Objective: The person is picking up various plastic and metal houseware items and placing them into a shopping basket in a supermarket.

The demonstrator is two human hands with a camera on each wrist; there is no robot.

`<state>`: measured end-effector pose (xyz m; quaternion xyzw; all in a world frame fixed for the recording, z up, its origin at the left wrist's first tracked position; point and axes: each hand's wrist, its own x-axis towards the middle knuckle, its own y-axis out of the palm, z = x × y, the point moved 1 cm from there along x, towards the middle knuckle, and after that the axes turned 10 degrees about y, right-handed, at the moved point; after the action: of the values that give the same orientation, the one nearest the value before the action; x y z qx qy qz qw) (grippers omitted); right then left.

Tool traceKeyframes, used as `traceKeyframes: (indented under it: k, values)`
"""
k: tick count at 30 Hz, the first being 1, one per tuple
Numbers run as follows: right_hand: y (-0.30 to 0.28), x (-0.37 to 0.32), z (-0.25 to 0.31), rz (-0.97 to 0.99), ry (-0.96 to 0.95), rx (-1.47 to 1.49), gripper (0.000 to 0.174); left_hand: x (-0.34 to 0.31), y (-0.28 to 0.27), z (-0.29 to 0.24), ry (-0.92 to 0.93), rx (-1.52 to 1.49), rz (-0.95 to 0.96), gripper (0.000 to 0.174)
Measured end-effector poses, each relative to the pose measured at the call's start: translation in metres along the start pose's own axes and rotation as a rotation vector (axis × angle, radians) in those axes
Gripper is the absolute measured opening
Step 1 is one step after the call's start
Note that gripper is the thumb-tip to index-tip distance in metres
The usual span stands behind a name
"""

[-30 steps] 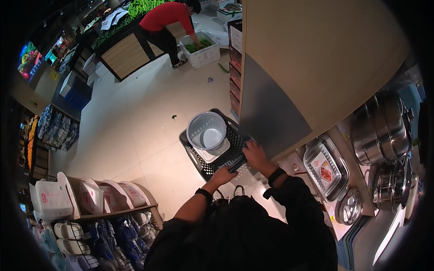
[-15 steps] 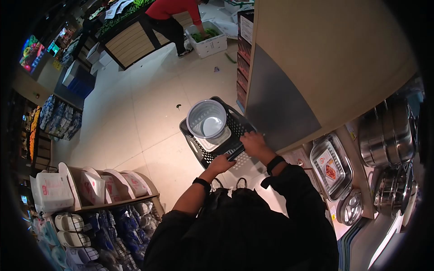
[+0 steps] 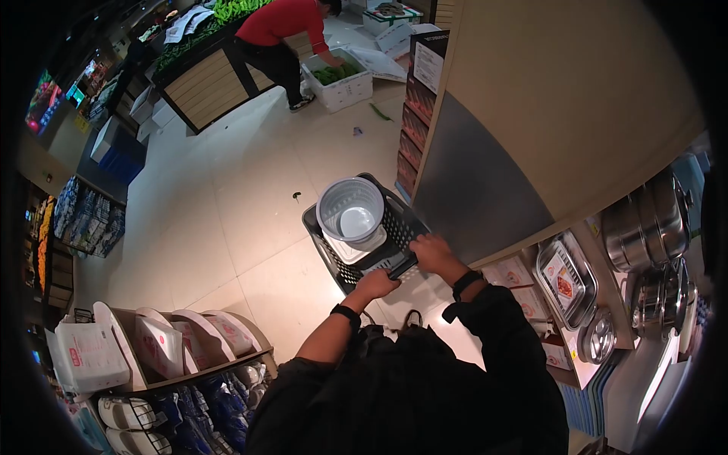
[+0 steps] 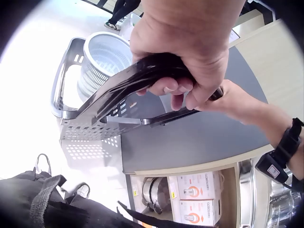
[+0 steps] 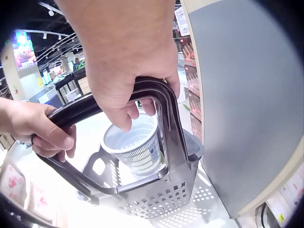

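Observation:
A dark grey shopping basket [image 3: 332,258] with perforated sides is in front of me, low over the floor in the head view. Both hands are on its long black handle [image 5: 71,113]. My left hand [image 3: 377,285] grips one corner of the handle, fingers curled underneath. Farther right along it, my right hand [image 3: 434,254] wraps its fingers round the other corner. Inside the basket stands a round light grey plastic strainer basket [image 5: 141,154] with slotted sides. A white flat item [image 3: 355,252] lies beneath it, partly hidden.
A tall end panel [image 3: 485,163] rises close on the right, beside shelves of metal trays [image 3: 567,280] and steel pots [image 3: 644,227]. At left stands a slipper rack [image 3: 189,364]. Ahead, a person in red [image 3: 282,38] bends over a white foam box [image 3: 339,87] of green vegetables.
The end panel and right-hand shelves have shifted right in view, showing more of the stacked boxes ahead. Both hands keep hold of the basket handle.

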<state>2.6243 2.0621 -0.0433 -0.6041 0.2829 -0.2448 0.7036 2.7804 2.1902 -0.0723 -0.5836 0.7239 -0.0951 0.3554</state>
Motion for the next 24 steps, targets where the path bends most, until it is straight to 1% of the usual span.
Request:
traceKeyframes:
  k: [2,4,5,6,8,14,16,18,19,22,23,24]
  values:
    - [0.000,0.004,0.004,0.097,0.032,0.001,0.020,-0.003,-0.008,0.001,0.004,-0.027,0.008,0.046]
    - [-0.001,0.006,0.008,0.109,0.042,-0.006,0.021,-0.003,-0.010,0.006,-0.014,-0.010,0.001,0.045]
    - [-0.002,0.007,0.008,0.116,0.049,-0.014,0.022,0.000,-0.009,0.009,0.009,-0.005,0.000,0.045]
    - [0.000,0.009,0.007,0.117,0.046,-0.015,0.022,0.002,-0.010,0.009,0.007,-0.007,-0.002,0.045]
    - [0.004,0.009,0.005,0.045,0.033,0.008,0.017,0.001,-0.010,0.010,-0.021,-0.008,0.007,0.045]
    - [-0.009,0.007,0.004,0.132,0.012,-0.016,0.020,0.000,-0.005,0.009,-0.025,-0.027,-0.001,0.045]
    - [-0.004,0.005,0.004,0.123,-0.002,-0.017,0.020,-0.004,-0.007,0.005,-0.021,-0.034,-0.004,0.045]
    - [-0.002,0.001,0.006,0.107,-0.019,-0.020,0.021,-0.010,-0.008,0.002,-0.055,0.007,0.056,0.052]
    - [-0.003,-0.003,0.007,0.112,-0.018,-0.021,0.021,-0.014,-0.008,0.000,-0.065,0.001,0.067,0.051]
    - [-0.001,-0.008,0.007,0.118,-0.016,-0.005,0.022,-0.016,-0.001,0.002,-0.068,-0.005,0.038,0.050]
    - [-0.001,-0.009,0.005,0.117,-0.004,0.032,0.024,-0.014,0.004,0.005,-0.050,0.031,-0.014,0.047]
    - [-0.002,-0.008,0.004,0.114,0.009,0.070,0.026,-0.013,0.003,0.004,-0.049,0.032,-0.018,0.047]
